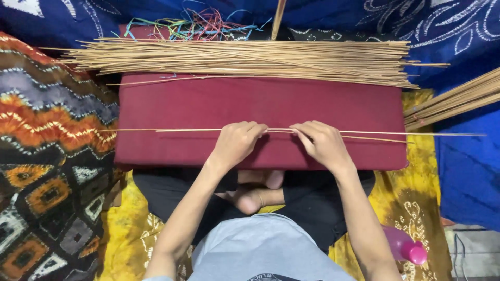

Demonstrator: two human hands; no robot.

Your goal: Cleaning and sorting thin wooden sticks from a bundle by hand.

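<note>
While both hands rest on the dark red cushioned board (208, 106) across the lap, the left hand (236, 141) and the right hand (323, 143) pinch a few thin, long bamboo sticks (156, 130) lying sideways, each grip narrow and closed on them. Behind lies a large bundle of similar pale sticks (245, 60), with thin colourful threads (192, 27) beyond it.
</note>
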